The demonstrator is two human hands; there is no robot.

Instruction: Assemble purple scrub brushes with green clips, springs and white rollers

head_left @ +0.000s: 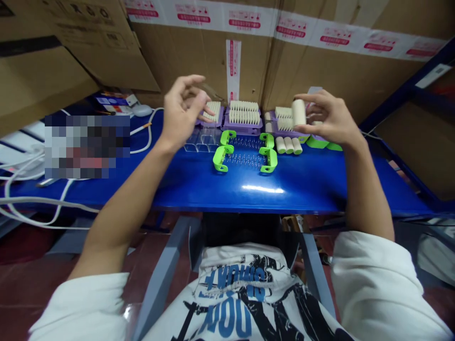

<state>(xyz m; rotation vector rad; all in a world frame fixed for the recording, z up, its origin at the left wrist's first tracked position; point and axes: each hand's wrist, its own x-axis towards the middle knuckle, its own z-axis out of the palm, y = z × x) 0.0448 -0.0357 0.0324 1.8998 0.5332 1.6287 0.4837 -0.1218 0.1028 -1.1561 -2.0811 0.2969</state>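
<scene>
Between the thumb and fingers of the right hand [329,116], a cream cylinder [299,112] is standing nearly upright, the thumb sitting near its lower end and a finger near its upper one. Just below this grip, toward the body, three matching cylinders [288,145] are resting side by side on the table, the right hand being much nearer to them than the left. Farther left of the grip and lower, two green-ended spring assemblies [270,161] are lying one before the other, their coils running crosswise, roughly at right angles to the held cylinder. Well apart on the left, the left hand [185,106] is hovering loosely curled, apparently holding nothing, near the leftmost of three purple trays [242,127] carrying ridged cream pieces; whether it is touching that tray I cannot tell. Below that hand a clear compartment box [202,142] is sitting. Under everything a glossy blue table [199,189] is spreading, white cables [31,201] are trailing far left, and taped cardboard [199,57] is walling the back.
</scene>
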